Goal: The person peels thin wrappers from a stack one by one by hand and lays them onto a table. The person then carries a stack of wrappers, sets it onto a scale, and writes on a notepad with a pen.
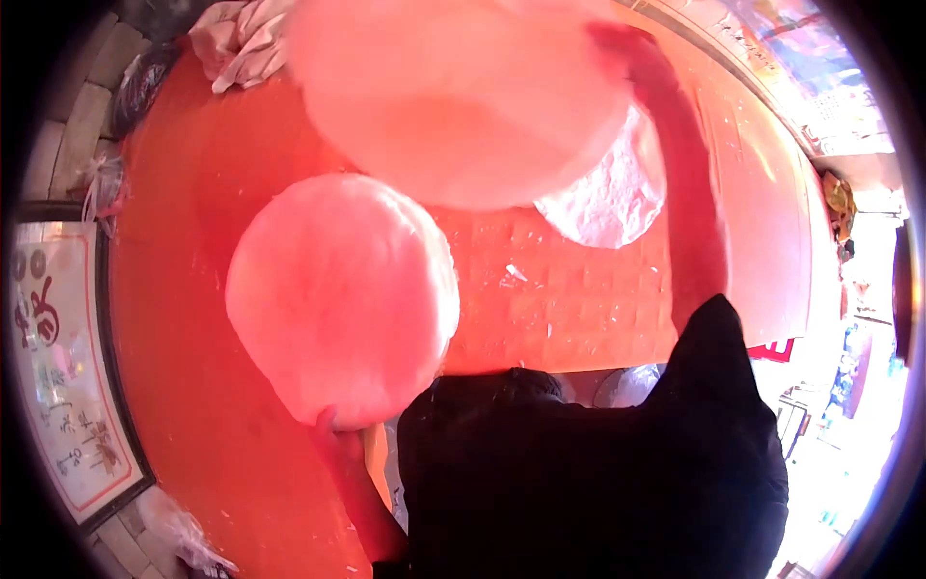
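My left hand [336, 422] grips the near edge of a pale round flatbread [333, 289], its thumb on top; a thick white rim along the right side suggests more layers beneath. The hand's other fingers are hidden underneath. Farther away, my right hand [627, 53] is at the right edge of a larger-looking pale round flatbread [453, 106], which seems lifted toward the camera and is smeared by motion. That hand is blurred too, but its fingers appear closed on the edge. Below this flatbread shows part of a white, wrinkled round piece [608, 198] on the table.
An orange-red table covering [540, 289] with scattered white crumbs lies under everything. A crumpled pale cloth [241, 43] rests at the far left corner. Beyond the left edge are a framed sign with writing [72, 367] and plastic bags [174, 531].
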